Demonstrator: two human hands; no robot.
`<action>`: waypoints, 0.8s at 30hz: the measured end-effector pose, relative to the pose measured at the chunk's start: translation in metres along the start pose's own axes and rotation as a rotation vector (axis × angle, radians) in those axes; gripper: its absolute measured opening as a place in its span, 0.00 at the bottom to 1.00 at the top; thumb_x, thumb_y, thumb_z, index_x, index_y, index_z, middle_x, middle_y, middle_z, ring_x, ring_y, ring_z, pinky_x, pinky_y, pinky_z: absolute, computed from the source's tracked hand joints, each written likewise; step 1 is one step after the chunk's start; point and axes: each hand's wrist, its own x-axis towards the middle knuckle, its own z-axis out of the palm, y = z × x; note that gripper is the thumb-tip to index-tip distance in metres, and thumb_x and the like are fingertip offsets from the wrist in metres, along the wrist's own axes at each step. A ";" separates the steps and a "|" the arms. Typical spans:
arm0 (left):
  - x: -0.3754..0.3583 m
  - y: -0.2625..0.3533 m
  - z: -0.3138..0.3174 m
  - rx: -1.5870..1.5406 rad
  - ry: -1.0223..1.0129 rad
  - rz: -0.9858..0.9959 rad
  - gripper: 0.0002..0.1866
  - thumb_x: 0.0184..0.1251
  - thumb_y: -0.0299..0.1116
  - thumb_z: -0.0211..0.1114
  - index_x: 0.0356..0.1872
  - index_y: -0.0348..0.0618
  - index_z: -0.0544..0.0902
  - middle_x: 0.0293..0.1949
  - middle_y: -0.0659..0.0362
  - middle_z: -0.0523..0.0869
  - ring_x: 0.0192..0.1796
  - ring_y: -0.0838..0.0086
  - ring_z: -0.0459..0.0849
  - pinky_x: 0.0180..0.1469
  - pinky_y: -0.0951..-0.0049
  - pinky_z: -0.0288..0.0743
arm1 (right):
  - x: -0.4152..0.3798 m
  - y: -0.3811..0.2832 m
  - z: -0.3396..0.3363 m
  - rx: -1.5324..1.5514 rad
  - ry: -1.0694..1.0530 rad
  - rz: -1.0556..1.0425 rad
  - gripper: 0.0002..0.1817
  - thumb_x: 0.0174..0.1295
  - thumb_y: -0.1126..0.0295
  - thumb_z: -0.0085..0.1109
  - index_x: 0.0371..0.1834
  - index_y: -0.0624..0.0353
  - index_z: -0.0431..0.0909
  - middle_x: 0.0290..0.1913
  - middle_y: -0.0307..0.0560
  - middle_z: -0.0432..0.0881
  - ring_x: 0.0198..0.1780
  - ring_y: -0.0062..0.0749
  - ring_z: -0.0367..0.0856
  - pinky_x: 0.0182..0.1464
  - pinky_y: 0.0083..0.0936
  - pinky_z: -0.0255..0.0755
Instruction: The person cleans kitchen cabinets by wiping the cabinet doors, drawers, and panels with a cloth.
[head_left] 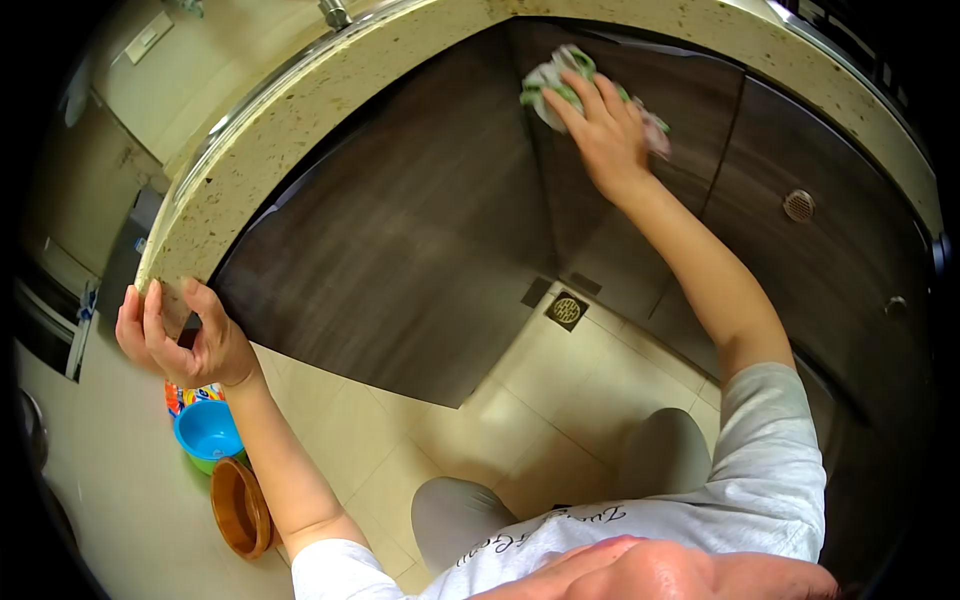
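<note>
My right hand (603, 130) presses a green and white cloth (553, 78) flat against a dark wood cabinet door (420, 220) just under the speckled stone countertop edge (400, 50). Part of the cloth shows beyond my fingers at the right. My left hand (180, 340) grips the end of the countertop edge at the left, fingers curled over it. I am crouched low, with my knees visible below.
A floor drain (566, 309) sits in the tiled floor by the cabinet corner. A blue bowl (207, 432) and a brown bowl (240, 507) stand on the floor at my left, beside a colourful package. A round vent (798, 205) is on the right cabinet door.
</note>
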 end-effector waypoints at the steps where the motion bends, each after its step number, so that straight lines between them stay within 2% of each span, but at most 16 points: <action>1: 0.001 -0.004 -0.001 0.025 0.003 0.011 0.13 0.54 0.25 0.68 0.41 0.39 0.79 0.47 0.52 0.78 0.49 0.62 0.78 0.52 0.66 0.73 | 0.022 -0.007 0.018 -0.004 0.106 -0.025 0.21 0.49 0.71 0.53 0.50 0.48 0.78 0.57 0.36 0.73 0.55 0.37 0.71 0.46 0.34 0.69; 2: -0.001 -0.005 0.000 0.054 0.001 0.039 0.13 0.54 0.25 0.68 0.41 0.39 0.79 0.47 0.52 0.78 0.49 0.62 0.78 0.51 0.66 0.74 | 0.039 -0.015 0.032 0.007 0.114 -0.029 0.21 0.49 0.71 0.53 0.50 0.48 0.78 0.57 0.36 0.73 0.55 0.37 0.71 0.46 0.34 0.69; 4: -0.001 -0.008 -0.001 0.086 0.010 0.091 0.12 0.55 0.25 0.66 0.41 0.38 0.80 0.48 0.51 0.78 0.50 0.62 0.78 0.52 0.66 0.74 | 0.059 -0.030 0.049 -0.203 0.161 0.089 0.20 0.51 0.70 0.53 0.50 0.43 0.78 0.55 0.33 0.75 0.54 0.35 0.73 0.45 0.30 0.70; 7: -0.003 -0.006 0.005 0.032 0.077 0.079 0.11 0.55 0.25 0.66 0.41 0.38 0.80 0.49 0.51 0.78 0.50 0.62 0.78 0.52 0.66 0.74 | 0.050 -0.032 0.059 -0.243 0.245 0.059 0.19 0.52 0.68 0.53 0.50 0.43 0.78 0.54 0.31 0.75 0.53 0.32 0.73 0.43 0.27 0.71; 9: -0.006 -0.006 0.008 0.016 0.092 0.058 0.11 0.55 0.25 0.66 0.40 0.38 0.80 0.49 0.52 0.78 0.49 0.63 0.79 0.52 0.67 0.74 | 0.032 -0.030 0.062 -0.205 0.208 0.033 0.21 0.51 0.68 0.53 0.52 0.42 0.77 0.54 0.31 0.75 0.53 0.31 0.73 0.43 0.26 0.70; 11: -0.004 -0.012 0.002 0.099 0.046 0.118 0.11 0.54 0.24 0.66 0.40 0.38 0.80 0.48 0.52 0.78 0.49 0.63 0.79 0.52 0.67 0.75 | 0.001 -0.036 0.067 -0.089 0.131 -0.001 0.22 0.49 0.70 0.55 0.51 0.49 0.78 0.52 0.36 0.76 0.52 0.35 0.73 0.42 0.30 0.72; 13: -0.001 -0.004 0.001 0.102 0.008 0.107 0.12 0.54 0.24 0.66 0.40 0.38 0.80 0.47 0.51 0.79 0.49 0.62 0.78 0.52 0.66 0.73 | -0.049 -0.044 0.074 -0.082 -0.002 -0.028 0.23 0.50 0.69 0.55 0.53 0.49 0.76 0.53 0.37 0.76 0.53 0.34 0.73 0.43 0.29 0.72; 15: -0.001 0.000 0.003 0.031 0.018 0.044 0.13 0.51 0.26 0.67 0.41 0.40 0.80 0.48 0.52 0.77 0.50 0.60 0.76 0.54 0.63 0.70 | -0.068 -0.051 0.062 0.030 -0.143 -0.012 0.23 0.51 0.71 0.56 0.54 0.53 0.74 0.53 0.42 0.76 0.54 0.38 0.73 0.46 0.33 0.72; 16: -0.003 0.002 0.002 0.024 0.003 0.003 0.13 0.52 0.27 0.68 0.40 0.40 0.80 0.47 0.52 0.78 0.49 0.60 0.75 0.52 0.64 0.69 | -0.064 -0.061 0.058 0.059 -0.125 -0.017 0.23 0.51 0.71 0.56 0.54 0.53 0.74 0.53 0.42 0.76 0.54 0.38 0.73 0.46 0.33 0.72; 18: 0.004 -0.010 -0.007 0.046 -0.022 0.108 0.13 0.52 0.29 0.69 0.40 0.40 0.80 0.47 0.52 0.78 0.49 0.60 0.75 0.50 0.65 0.70 | -0.058 -0.073 0.050 0.513 -0.027 0.387 0.23 0.52 0.73 0.57 0.54 0.58 0.73 0.53 0.48 0.76 0.56 0.45 0.72 0.49 0.36 0.71; 19: 0.002 -0.003 -0.002 0.029 -0.020 0.099 0.13 0.53 0.29 0.69 0.40 0.40 0.80 0.47 0.52 0.78 0.48 0.60 0.75 0.49 0.65 0.71 | -0.052 -0.073 0.046 0.547 0.003 0.361 0.22 0.53 0.72 0.58 0.53 0.61 0.72 0.52 0.54 0.75 0.54 0.51 0.72 0.52 0.38 0.68; 20: 0.003 -0.002 -0.001 0.018 -0.005 0.089 0.13 0.53 0.30 0.70 0.40 0.40 0.80 0.46 0.52 0.78 0.49 0.60 0.74 0.49 0.65 0.71 | -0.032 -0.073 0.050 0.635 0.134 0.488 0.22 0.54 0.67 0.59 0.53 0.62 0.71 0.52 0.56 0.76 0.52 0.53 0.73 0.53 0.36 0.68; 21: 0.002 -0.004 -0.001 0.025 -0.010 0.104 0.13 0.53 0.29 0.69 0.40 0.40 0.80 0.47 0.52 0.78 0.49 0.60 0.74 0.48 0.65 0.71 | 0.019 -0.080 0.046 0.762 0.369 0.749 0.23 0.56 0.63 0.59 0.53 0.63 0.71 0.51 0.58 0.76 0.51 0.53 0.75 0.54 0.36 0.68; 22: 0.000 -0.001 0.001 0.021 -0.008 0.100 0.13 0.53 0.29 0.69 0.40 0.40 0.80 0.47 0.52 0.78 0.49 0.60 0.74 0.48 0.65 0.71 | 0.018 -0.078 0.054 0.753 0.396 0.733 0.24 0.57 0.60 0.59 0.53 0.63 0.71 0.52 0.58 0.76 0.52 0.51 0.75 0.53 0.35 0.68; 23: 0.001 -0.002 0.000 0.025 -0.011 0.107 0.13 0.53 0.29 0.69 0.40 0.40 0.80 0.47 0.52 0.78 0.49 0.60 0.73 0.48 0.66 0.71 | 0.041 -0.083 0.059 0.804 0.457 0.921 0.22 0.58 0.62 0.59 0.54 0.61 0.72 0.52 0.58 0.77 0.53 0.46 0.76 0.55 0.32 0.68; 24: 0.004 -0.005 -0.002 0.033 -0.024 0.128 0.13 0.53 0.29 0.69 0.40 0.40 0.80 0.47 0.52 0.78 0.49 0.60 0.73 0.48 0.66 0.71 | 0.059 -0.101 0.073 0.667 0.473 0.935 0.22 0.57 0.62 0.59 0.53 0.62 0.72 0.52 0.59 0.75 0.53 0.47 0.75 0.55 0.33 0.67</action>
